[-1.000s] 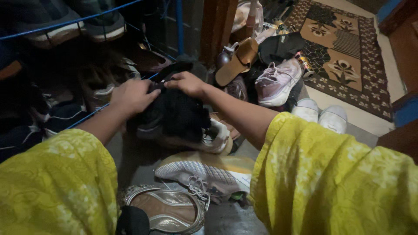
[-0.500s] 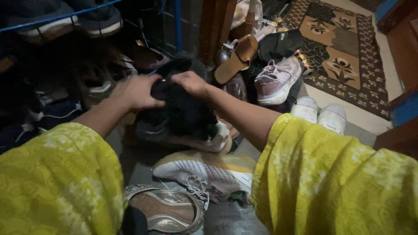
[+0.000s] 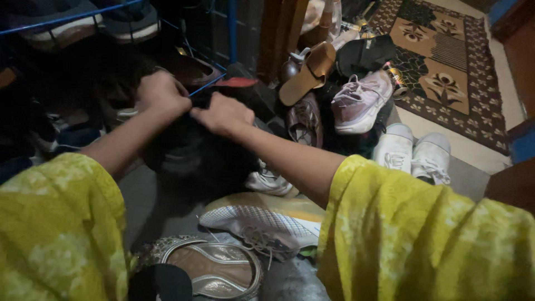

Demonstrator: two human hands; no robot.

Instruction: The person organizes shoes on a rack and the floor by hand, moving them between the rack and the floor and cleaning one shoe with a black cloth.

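My left hand (image 3: pixel 161 92) and my right hand (image 3: pixel 223 114) both grip a black shoe (image 3: pixel 189 150) held up in front of a blue wire shoe rack (image 3: pixel 231 28). The two hands are close together at the shoe's top edge, fingers closed on the dark fabric. The shoe hangs below them and is hard to make out in the dim light. Both arms wear yellow patterned sleeves (image 3: pixel 418 234).
Shoes lie all over the floor: a grey laced sneaker (image 3: pixel 262 223), a bronze sandal (image 3: pixel 214 267), a white sneaker (image 3: pixel 270 181), a tan sandal (image 3: pixel 309 72), a pink sneaker (image 3: pixel 359 100), a white pair (image 3: pixel 412 150). A patterned rug (image 3: pixel 446 61) lies at the right.
Both hands have moved left and up toward the rack with the black shoe, lifting it off the white sneaker underneath. The view has shifted slightly.
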